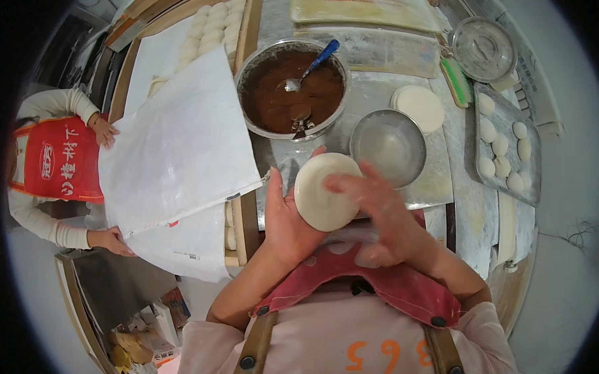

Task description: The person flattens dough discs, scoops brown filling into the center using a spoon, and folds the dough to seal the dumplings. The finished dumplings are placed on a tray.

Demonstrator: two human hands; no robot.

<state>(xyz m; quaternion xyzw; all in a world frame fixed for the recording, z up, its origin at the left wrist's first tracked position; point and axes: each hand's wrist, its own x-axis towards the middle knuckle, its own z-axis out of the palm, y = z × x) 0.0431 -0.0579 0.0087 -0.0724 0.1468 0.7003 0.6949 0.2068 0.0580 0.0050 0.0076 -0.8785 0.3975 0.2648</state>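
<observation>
A round, flat dough wrapper lies on my left hand, with the palm under it and the thumb up at its left side. My right hand is over the wrapper's right part, smeared by motion, so its finger positions are unclear. Just beyond my hands stands a steel bowl of brown powdery filling. In it rest a blue-handled spoon and a second metal utensil. Right of it is a smaller metal bowl, dusted white inside. Behind that lie stacked dough wrappers.
At left, a co-worker's hands hold a white cloth over a wooden tray of dough pieces. At right are a metal tray with several dough balls, a green brush and a round metal lid or pan.
</observation>
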